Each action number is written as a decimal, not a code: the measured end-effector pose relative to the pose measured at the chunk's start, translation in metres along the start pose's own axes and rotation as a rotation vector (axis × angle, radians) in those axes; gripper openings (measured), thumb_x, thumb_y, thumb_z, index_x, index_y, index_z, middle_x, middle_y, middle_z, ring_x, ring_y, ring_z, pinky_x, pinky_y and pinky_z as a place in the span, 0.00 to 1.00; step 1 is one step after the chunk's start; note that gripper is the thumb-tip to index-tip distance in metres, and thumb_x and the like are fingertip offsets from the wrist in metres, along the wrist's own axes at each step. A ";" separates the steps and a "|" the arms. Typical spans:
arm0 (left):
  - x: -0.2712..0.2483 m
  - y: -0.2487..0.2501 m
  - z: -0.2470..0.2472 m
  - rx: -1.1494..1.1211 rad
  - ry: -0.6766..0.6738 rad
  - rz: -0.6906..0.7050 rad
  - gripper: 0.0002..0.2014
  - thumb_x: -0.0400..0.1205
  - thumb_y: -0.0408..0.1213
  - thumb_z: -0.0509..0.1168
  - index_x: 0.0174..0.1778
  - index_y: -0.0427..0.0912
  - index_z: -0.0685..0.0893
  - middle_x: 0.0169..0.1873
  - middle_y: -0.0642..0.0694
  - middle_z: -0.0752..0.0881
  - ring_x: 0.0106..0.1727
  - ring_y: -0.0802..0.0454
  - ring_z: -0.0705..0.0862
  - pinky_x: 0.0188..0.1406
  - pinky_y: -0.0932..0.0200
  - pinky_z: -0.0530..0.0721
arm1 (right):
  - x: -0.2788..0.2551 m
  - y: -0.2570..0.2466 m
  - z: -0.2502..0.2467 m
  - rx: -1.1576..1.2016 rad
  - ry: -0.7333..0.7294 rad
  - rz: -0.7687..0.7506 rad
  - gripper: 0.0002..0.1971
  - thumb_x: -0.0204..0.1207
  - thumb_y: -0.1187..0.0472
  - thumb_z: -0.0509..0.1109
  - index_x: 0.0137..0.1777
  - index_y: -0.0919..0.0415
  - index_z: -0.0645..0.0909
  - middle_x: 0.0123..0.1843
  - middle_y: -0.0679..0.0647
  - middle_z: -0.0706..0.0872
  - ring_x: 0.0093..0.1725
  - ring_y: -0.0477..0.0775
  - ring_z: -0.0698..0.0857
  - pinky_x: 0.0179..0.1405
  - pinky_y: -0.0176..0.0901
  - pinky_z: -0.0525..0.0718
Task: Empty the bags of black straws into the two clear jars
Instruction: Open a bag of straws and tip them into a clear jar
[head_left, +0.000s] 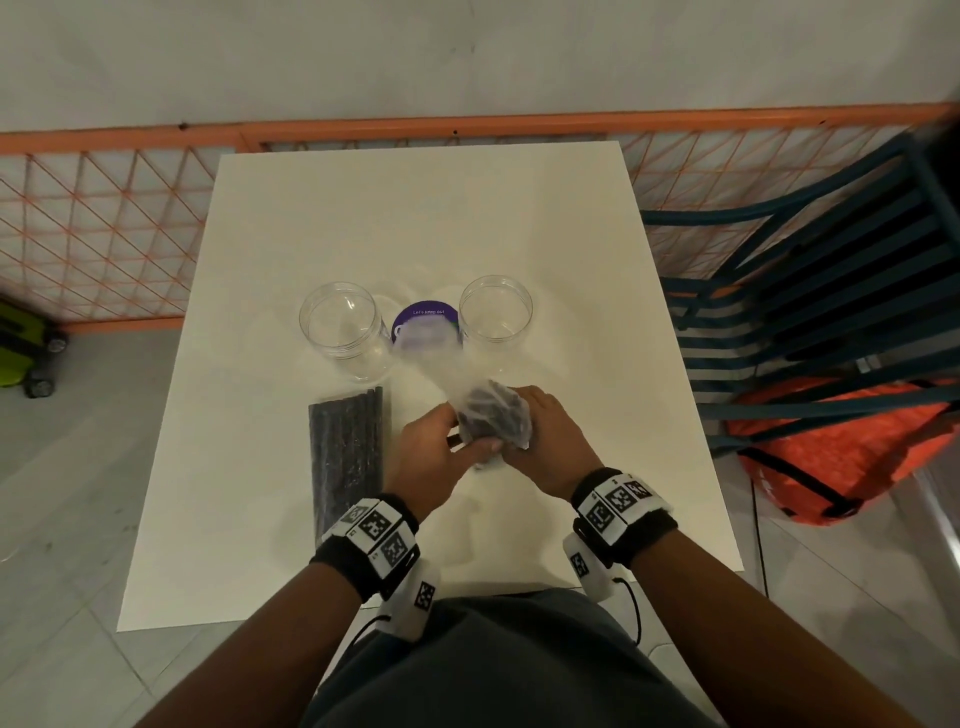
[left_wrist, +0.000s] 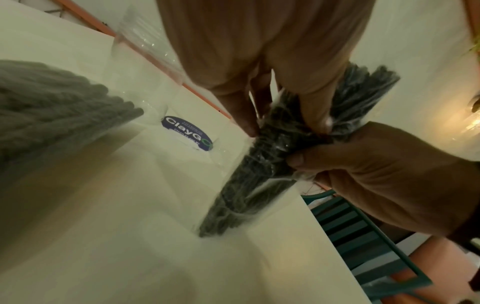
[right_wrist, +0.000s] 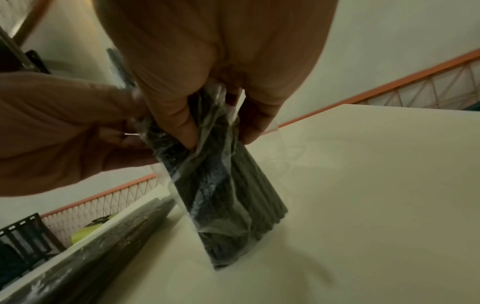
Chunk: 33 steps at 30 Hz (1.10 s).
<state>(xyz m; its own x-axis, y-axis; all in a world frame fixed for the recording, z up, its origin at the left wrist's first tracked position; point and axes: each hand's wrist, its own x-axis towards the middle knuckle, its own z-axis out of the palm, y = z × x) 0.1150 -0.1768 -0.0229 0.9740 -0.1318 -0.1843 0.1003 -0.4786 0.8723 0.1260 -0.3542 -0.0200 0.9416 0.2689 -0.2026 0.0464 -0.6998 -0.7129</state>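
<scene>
Hand-held bag (head_left: 491, 415) of straws; jars (head_left: 343, 325) bare.

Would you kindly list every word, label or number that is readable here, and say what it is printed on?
"Let's keep our": white print on the purple round sticker on the table, head view.
"ClayG", last letter cut off: same sticker, left wrist view.
Smaller lines beneath it: too blurred to read.
Wristband tags: square code patterns; tiny digits unreadable.

Held bag (head_left: 491, 415): thin clear plastic film — crinkled, glossy.
Straws (right_wrist: 249, 197) inside it: matt black, smooth.
Jars (head_left: 345, 332) beyond bag: clear glossy plastic.
Table (head_left: 415, 218) under bag: smooth white — slight sheen.
</scene>
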 end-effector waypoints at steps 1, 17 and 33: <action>0.002 -0.005 0.002 0.047 -0.015 -0.019 0.20 0.74 0.44 0.79 0.57 0.39 0.87 0.51 0.45 0.91 0.52 0.48 0.90 0.52 0.66 0.88 | 0.000 0.002 -0.001 -0.018 -0.035 0.008 0.27 0.75 0.57 0.74 0.72 0.61 0.74 0.64 0.56 0.80 0.59 0.50 0.73 0.58 0.36 0.66; 0.003 0.009 0.014 0.004 -0.149 -0.009 0.22 0.76 0.44 0.77 0.65 0.47 0.81 0.57 0.49 0.89 0.56 0.52 0.86 0.56 0.59 0.80 | 0.010 0.017 0.000 -0.142 -0.230 0.242 0.44 0.60 0.41 0.82 0.76 0.47 0.68 0.68 0.52 0.74 0.64 0.55 0.79 0.62 0.52 0.83; 0.011 -0.005 0.011 0.000 -0.318 0.094 0.31 0.83 0.44 0.67 0.82 0.47 0.63 0.74 0.53 0.77 0.74 0.55 0.77 0.70 0.66 0.75 | 0.000 0.017 -0.007 -0.129 -0.238 0.167 0.25 0.80 0.51 0.69 0.76 0.54 0.70 0.69 0.57 0.81 0.66 0.61 0.80 0.59 0.50 0.79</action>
<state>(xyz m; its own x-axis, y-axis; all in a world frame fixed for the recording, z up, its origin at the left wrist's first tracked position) 0.1235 -0.1852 -0.0344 0.8668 -0.4395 -0.2355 0.0133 -0.4516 0.8921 0.1293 -0.3710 -0.0277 0.8359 0.2802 -0.4721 -0.0459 -0.8213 -0.5687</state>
